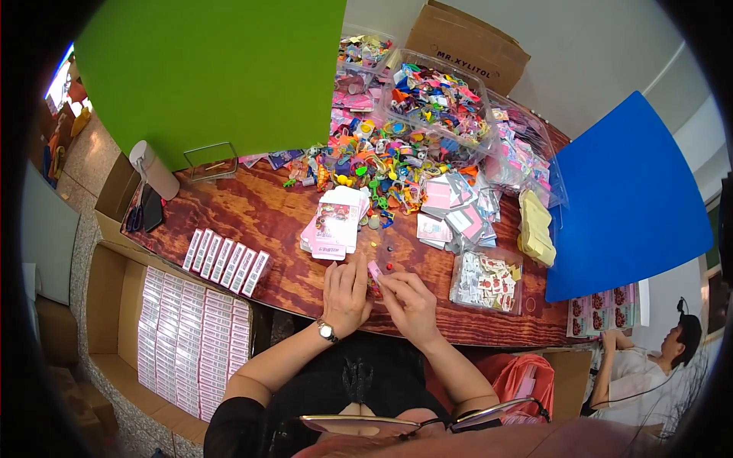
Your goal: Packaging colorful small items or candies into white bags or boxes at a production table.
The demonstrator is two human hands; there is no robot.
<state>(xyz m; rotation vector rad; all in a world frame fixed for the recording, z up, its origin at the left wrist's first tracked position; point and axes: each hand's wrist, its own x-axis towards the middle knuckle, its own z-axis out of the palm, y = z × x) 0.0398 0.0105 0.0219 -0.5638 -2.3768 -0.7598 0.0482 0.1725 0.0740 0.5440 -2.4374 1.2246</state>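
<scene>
Close to the table's near edge my two hands come together around a small pink piece (374, 269), which looks like a little carton or packet. My right hand (411, 304) pinches at its lower end, thumb and index finger close together. Beside it my left hand (347, 294), with a watch on the wrist, rests with its fingers stretched forward over the tabletop; its thumb side is partly hidden. Just beyond the fingertips lies a small red bead-like piece (389, 266). A stack of flat white and pink cartons (336, 221) lies in front of my left hand.
Heaped small plastic toys (382, 168) and clear bins (439, 99) fill the back. At right stand a clear tub of small packets (486, 281) and a blue panel (626, 214). A row of filled boxes (227, 262) stands left, above an open carton (114, 320). Another person sits far right.
</scene>
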